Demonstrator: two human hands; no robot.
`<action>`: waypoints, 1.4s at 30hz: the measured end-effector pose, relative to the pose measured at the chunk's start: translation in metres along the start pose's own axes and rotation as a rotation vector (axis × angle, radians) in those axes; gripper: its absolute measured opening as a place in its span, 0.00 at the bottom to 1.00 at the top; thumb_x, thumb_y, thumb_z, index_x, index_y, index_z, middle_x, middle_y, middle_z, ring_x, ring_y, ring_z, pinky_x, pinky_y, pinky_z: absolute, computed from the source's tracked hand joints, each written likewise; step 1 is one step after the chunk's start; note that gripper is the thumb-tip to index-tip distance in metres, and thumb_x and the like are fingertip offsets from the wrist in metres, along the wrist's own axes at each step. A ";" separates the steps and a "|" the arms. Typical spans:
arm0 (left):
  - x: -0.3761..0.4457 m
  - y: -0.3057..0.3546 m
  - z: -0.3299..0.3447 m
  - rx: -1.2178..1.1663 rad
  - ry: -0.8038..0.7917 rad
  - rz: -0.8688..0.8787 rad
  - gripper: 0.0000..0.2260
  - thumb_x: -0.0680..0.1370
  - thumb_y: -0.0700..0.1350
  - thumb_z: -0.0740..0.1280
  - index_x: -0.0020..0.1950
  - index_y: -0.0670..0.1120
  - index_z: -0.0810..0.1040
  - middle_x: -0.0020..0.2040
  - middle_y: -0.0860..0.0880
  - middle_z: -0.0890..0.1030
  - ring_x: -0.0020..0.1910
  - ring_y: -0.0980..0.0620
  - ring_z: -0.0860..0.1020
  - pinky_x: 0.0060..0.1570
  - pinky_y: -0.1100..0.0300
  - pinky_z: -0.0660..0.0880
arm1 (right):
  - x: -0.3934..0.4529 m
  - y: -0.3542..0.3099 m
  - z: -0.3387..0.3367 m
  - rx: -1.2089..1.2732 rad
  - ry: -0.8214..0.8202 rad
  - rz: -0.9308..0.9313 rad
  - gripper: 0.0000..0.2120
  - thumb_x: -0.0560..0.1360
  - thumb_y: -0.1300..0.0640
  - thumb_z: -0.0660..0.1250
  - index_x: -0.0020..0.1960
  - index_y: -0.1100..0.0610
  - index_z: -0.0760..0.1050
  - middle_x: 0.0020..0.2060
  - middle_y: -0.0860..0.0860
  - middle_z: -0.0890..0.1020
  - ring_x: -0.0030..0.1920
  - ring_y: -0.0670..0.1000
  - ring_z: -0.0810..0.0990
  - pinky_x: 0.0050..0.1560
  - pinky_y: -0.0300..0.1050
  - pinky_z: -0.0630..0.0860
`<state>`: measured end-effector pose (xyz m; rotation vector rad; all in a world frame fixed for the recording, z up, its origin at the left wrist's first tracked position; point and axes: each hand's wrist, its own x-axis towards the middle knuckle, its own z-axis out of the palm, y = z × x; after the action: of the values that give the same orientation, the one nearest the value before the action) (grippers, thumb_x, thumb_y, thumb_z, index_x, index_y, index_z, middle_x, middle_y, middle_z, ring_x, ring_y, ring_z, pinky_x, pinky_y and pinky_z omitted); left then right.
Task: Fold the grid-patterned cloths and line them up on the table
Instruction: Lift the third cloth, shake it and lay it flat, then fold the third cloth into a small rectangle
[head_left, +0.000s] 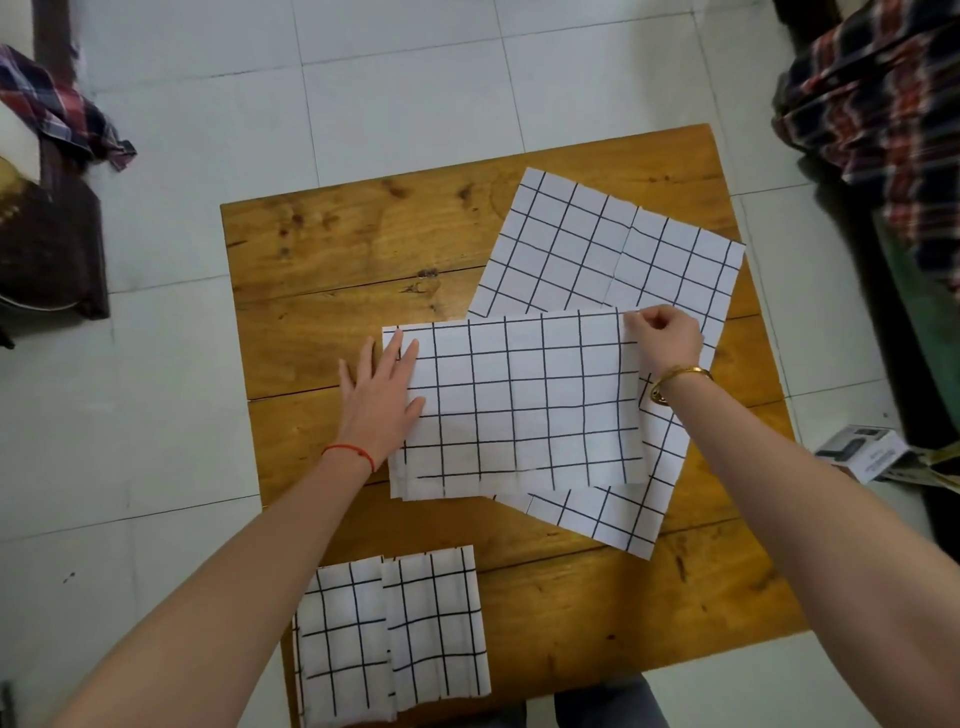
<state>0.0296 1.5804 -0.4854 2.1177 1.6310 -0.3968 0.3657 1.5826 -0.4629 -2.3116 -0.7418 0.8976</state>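
Note:
A white cloth with a black grid, folded in half (519, 405), lies in the middle of the wooden table (353, 249). My left hand (382, 400) rests flat on its left edge, fingers straight. My right hand (665, 335) pinches its far right corner. Under it, spread flat and turned at an angle, lies an unfolded grid cloth (613, 249). Two folded grid cloths sit side by side at the table's near left edge, one on the left (343, 644) and one on the right (436, 618).
The table stands on a pale tiled floor (405, 78). Plaid fabric (67, 114) hangs over dark furniture at the far left, and more plaid fabric (883, 93) lies at the far right. A small box (862, 452) sits on the floor to the right.

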 end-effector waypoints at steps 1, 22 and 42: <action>-0.001 0.002 0.001 0.000 -0.004 -0.002 0.32 0.80 0.55 0.60 0.79 0.51 0.47 0.80 0.51 0.44 0.78 0.42 0.43 0.74 0.37 0.46 | 0.006 -0.001 0.000 -0.004 0.009 -0.006 0.06 0.73 0.55 0.67 0.45 0.57 0.78 0.41 0.51 0.81 0.42 0.49 0.77 0.43 0.37 0.74; -0.001 0.009 0.006 0.033 0.056 -0.113 0.36 0.79 0.52 0.63 0.79 0.47 0.45 0.80 0.48 0.47 0.78 0.41 0.45 0.72 0.33 0.48 | -0.110 -0.045 0.156 -1.158 -0.482 -0.930 0.27 0.82 0.48 0.47 0.78 0.57 0.46 0.78 0.51 0.50 0.77 0.58 0.44 0.74 0.64 0.45; 0.004 0.014 0.004 0.020 0.010 -0.140 0.36 0.79 0.53 0.64 0.79 0.47 0.46 0.80 0.48 0.46 0.78 0.40 0.47 0.72 0.33 0.49 | -0.001 0.033 -0.010 -1.102 -0.271 -0.523 0.28 0.81 0.44 0.40 0.78 0.54 0.43 0.78 0.48 0.48 0.77 0.54 0.40 0.74 0.60 0.38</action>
<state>0.0443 1.5787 -0.4888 2.0290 1.7946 -0.4486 0.3820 1.5558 -0.4781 -2.5819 -2.2732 0.6049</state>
